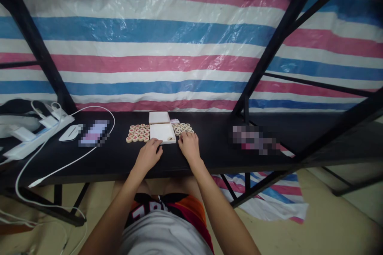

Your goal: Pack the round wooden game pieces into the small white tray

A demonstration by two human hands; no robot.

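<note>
An open white box [161, 132] lies on the black table, with one round piece [170, 138] in its front right corner. Its white lid part [158, 117] is just behind. Red-marked round pieces [138, 132] stand in rows left of the box; dark-marked pieces [183, 128] are grouped at its right. My left hand [149, 153] touches the front left edge of the box, fingers apart. My right hand [189, 144] is bent over the near side of the dark-marked pieces; its fingertips point down, and what they hold, if anything, is hidden.
At the left are a power strip [38, 137], a white cable [67, 164], a white device [71, 132] and a blurred phone-like object [95, 133]. A pixelated item [253, 138] lies at the right. Black frame posts [269, 51] rise before a striped sheet [155, 32].
</note>
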